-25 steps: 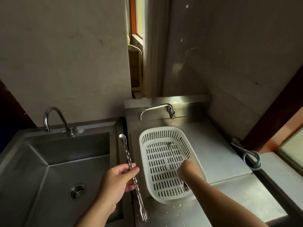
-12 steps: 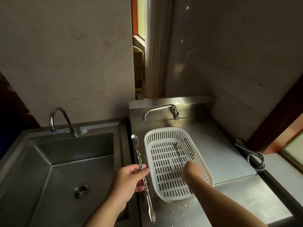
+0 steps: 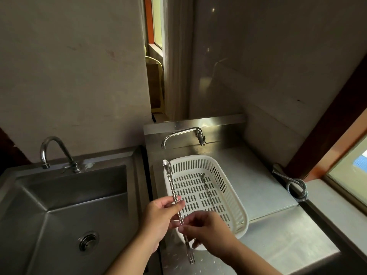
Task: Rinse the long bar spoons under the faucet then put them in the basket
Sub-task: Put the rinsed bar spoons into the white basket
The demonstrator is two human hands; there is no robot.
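Observation:
A long twisted bar spoon [image 3: 172,184] with a fork end stands nearly upright over the counter's left edge. My left hand [image 3: 161,219] grips its middle. My right hand [image 3: 206,231] pinches the same shaft just below, its fingers closed on it. A second bar spoon [image 3: 206,189] lies inside the white slotted basket [image 3: 222,175] on the steel counter. The curved faucet [image 3: 52,151] stands at the back of the deep steel sink [image 3: 65,197] on the left; no water runs from it.
A second, lower faucet [image 3: 182,133] juts out behind the basket. A coiled metal hose [image 3: 296,187] lies at the counter's right edge by the window ledge. The sink drain [image 3: 87,241] sits low in the basin.
My right hand has let go of the spoon in the basket and moved left onto the spoon held by my left hand. That spoon has shifted right, beside the basket's left rim.

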